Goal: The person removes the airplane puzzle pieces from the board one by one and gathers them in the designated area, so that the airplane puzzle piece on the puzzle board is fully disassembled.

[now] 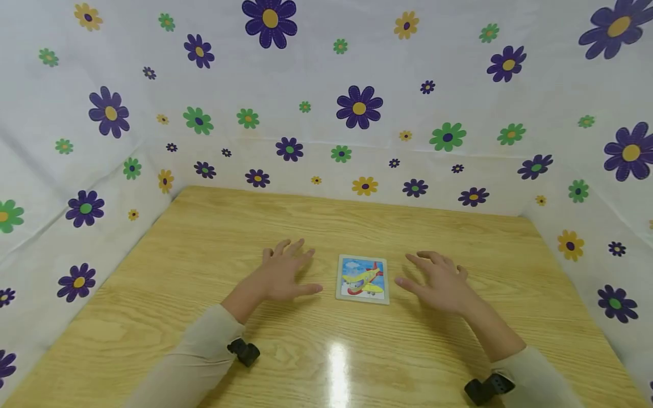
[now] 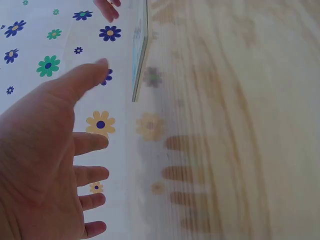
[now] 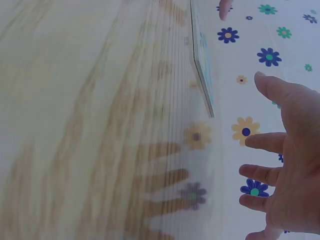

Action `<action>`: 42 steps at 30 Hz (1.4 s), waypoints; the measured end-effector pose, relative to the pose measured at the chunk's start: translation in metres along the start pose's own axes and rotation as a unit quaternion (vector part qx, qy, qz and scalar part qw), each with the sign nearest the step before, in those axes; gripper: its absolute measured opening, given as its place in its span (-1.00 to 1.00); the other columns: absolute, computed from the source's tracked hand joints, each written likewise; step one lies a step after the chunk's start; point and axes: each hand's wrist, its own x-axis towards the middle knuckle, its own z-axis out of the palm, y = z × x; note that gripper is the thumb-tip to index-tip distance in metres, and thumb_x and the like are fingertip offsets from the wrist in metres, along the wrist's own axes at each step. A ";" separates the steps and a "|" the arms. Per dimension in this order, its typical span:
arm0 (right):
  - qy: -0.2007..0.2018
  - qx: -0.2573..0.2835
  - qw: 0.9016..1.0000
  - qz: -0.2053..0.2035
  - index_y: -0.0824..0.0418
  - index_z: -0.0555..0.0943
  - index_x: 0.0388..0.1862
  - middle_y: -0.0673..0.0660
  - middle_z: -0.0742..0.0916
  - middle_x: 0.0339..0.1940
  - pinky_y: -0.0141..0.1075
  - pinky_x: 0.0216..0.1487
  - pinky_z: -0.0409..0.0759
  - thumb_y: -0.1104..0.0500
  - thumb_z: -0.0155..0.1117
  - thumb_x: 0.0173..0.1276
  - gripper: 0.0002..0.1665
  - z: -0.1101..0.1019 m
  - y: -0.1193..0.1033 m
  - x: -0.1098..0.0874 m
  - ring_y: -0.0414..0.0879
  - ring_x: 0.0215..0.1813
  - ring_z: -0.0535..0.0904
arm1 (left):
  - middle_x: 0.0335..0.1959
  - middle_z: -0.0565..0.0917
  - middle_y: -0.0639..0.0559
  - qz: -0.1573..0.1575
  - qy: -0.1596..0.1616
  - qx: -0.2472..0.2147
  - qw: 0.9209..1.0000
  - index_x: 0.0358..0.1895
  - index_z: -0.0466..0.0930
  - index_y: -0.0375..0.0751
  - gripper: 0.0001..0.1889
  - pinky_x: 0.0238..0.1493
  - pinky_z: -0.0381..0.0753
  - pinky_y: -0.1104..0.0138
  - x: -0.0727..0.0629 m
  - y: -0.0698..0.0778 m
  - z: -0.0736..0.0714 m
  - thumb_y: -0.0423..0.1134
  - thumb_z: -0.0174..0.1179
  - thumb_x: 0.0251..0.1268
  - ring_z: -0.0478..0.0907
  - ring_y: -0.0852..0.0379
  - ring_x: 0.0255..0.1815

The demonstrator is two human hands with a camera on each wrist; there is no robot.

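A small square picture puzzle (image 1: 363, 279) with a pale border lies flat on the table, showing a yellow and red airplane against blue sky. To its left is my left hand (image 1: 283, 275), fingers spread and apart from it. On the other side my right hand (image 1: 437, 281) is held the same way, also not touching it. In the left wrist view the puzzle's thin edge (image 2: 142, 55) appears beyond the thumb. The right wrist view shows that edge (image 3: 202, 65) too, with the fingers (image 3: 265, 142) spread and holding nothing.
The wooden table (image 1: 285, 362) has a glossy surface that reflects light and the hands. A white cloth (image 1: 306, 68) printed with flowers stands behind the table and along both sides. Black wrist cameras (image 1: 245, 352) are strapped over the sleeves.
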 end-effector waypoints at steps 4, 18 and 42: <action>0.004 0.019 1.000 -0.009 0.16 0.49 0.41 0.33 0.53 0.32 0.59 0.13 0.03 -0.36 0.18 0.37 -0.16 0.005 -0.008 0.007 0.45 0.33 0.33 | 0.61 0.12 -0.16 0.015 -0.004 -0.018 1.000 0.56 0.20 -0.03 -0.06 0.28 0.13 -0.23 0.004 0.007 0.001 0.45 0.11 0.24 0.05 -0.32 0.54; -0.024 0.101 0.992 -0.065 0.23 0.59 0.30 0.30 0.57 0.13 0.04 -0.01 0.47 -0.18 0.31 0.38 -0.32 0.019 -0.033 0.040 0.18 0.14 0.42 | 0.59 0.16 -0.10 0.061 -0.044 -0.122 0.990 0.55 0.20 -0.21 -0.04 0.55 -0.03 -0.15 0.033 0.022 0.016 0.25 0.32 0.21 -0.01 -0.24 0.60; -0.102 0.186 0.976 -0.042 0.30 0.62 0.21 0.05 0.65 -0.33 -0.34 -0.37 0.42 -0.04 0.36 0.38 -0.43 0.048 -0.059 0.074 -0.13 -0.40 0.47 | 0.57 0.18 -0.12 0.080 -0.060 -0.274 0.956 0.28 0.55 -0.31 -0.34 0.24 0.54 0.17 0.046 0.032 0.027 -0.09 0.49 0.14 0.54 -0.02 0.21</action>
